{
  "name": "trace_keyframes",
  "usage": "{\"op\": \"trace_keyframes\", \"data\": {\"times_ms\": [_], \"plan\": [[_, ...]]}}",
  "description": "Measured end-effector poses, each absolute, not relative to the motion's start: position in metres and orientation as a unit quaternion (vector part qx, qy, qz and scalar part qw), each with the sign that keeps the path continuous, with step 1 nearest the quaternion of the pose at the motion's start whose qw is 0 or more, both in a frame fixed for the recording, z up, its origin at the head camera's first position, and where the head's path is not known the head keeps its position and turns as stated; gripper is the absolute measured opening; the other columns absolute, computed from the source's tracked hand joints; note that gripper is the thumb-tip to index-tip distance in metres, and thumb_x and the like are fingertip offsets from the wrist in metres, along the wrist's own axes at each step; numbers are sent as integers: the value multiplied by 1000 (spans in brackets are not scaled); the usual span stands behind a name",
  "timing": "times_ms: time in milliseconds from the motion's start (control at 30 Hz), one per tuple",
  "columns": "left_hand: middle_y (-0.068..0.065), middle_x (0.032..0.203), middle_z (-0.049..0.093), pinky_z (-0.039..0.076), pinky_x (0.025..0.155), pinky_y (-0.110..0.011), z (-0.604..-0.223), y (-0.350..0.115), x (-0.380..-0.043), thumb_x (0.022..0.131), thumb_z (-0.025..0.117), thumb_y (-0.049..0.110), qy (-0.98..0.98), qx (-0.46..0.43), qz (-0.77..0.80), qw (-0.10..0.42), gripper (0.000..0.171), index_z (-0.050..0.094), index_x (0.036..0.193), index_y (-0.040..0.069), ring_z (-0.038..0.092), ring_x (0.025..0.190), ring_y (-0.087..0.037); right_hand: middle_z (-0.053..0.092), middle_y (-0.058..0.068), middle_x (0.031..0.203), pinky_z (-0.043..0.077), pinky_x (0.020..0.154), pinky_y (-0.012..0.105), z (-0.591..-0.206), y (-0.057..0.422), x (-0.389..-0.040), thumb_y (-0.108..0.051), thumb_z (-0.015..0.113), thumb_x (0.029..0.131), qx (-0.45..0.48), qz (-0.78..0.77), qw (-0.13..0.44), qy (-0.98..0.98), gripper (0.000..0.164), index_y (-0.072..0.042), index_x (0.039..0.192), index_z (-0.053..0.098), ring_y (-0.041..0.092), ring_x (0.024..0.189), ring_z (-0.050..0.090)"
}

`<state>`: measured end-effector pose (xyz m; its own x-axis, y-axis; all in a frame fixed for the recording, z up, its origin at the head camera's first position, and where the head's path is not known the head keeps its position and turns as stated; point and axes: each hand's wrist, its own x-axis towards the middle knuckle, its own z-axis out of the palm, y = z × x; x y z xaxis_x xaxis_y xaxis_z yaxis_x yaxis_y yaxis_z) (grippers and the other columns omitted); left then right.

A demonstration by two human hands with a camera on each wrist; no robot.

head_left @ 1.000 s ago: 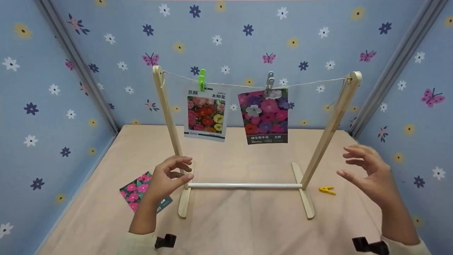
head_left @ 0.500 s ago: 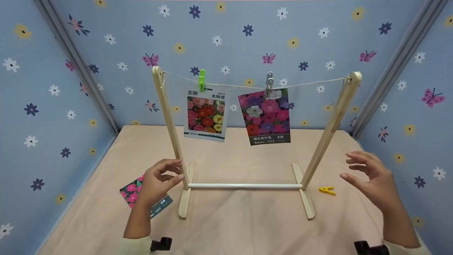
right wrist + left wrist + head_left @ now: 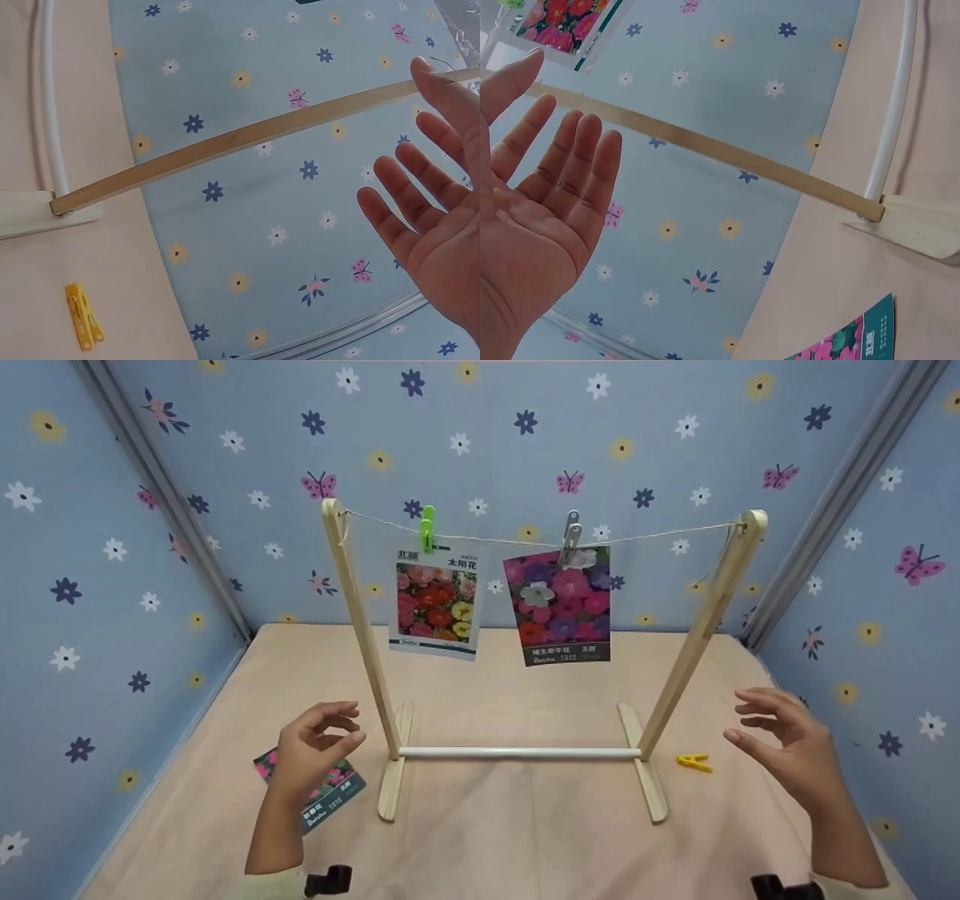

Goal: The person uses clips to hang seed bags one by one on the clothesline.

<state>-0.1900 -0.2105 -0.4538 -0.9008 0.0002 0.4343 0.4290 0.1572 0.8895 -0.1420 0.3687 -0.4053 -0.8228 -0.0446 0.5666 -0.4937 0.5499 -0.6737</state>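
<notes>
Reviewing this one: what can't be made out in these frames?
Head: part of the loose card, behind the left arm.
Head: the white card's finest print, too small.
Left wrist: the loose card again, cut by the bottom edge.
Right wrist: a dark patch, cut by the top edge.

three packets (image 3: 436,600) (image 3: 559,607) (image 3: 337,793), three clips (image 3: 427,529) (image 3: 572,538) (image 3: 694,763), two hands (image 3: 301,754) (image 3: 791,750), one rack (image 3: 517,752).

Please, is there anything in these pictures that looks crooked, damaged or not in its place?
Yes, slightly: the pink-and-purple packet under the silver clip hangs askew, its top edge sloping. A third packet lies at an angle on the table, not hung on the string. I see no spill or obvious damage.
</notes>
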Motion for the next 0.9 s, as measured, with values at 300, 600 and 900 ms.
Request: {"op": "trace_keyframes", "data": {"times_ms": [300, 600, 900], "plan": [[-10, 104, 64, 56, 74, -25, -460, -225, -185, 81, 74, -7, -745, -105, -635, 176, 37, 66, 117, -2, 63, 93, -22, 54, 0, 125, 48, 87, 14, -417, 378, -140, 17, 72, 77, 137, 462, 242, -842, 54, 5, 128, 58, 11, 104, 58], [-18, 106, 64, 56, 79, -25, -469, -235, -181, 81, 76, -4, -753, -79, -627, 184, 36, 67, 116, -1, 63, 92, -18, 54, -4, 123, 48, 86, 12, -427, 383, -137, 8, 73, 82, 76, 463, 234, -851, 48, 2, 128, 59, 8, 103, 58], [-15, 109, 65, 54, 81, -22, -479, -245, -178, 82, 77, 1, -758, -32, -626, 179, 39, 66, 120, 1, 62, 97, -21, 53, -7, 123, 48, 84, 11, -443, 390, -138, 0, 73, 86, 54, 463, 222, -857, 47, 0, 130, 59, 5, 103, 57]]}}
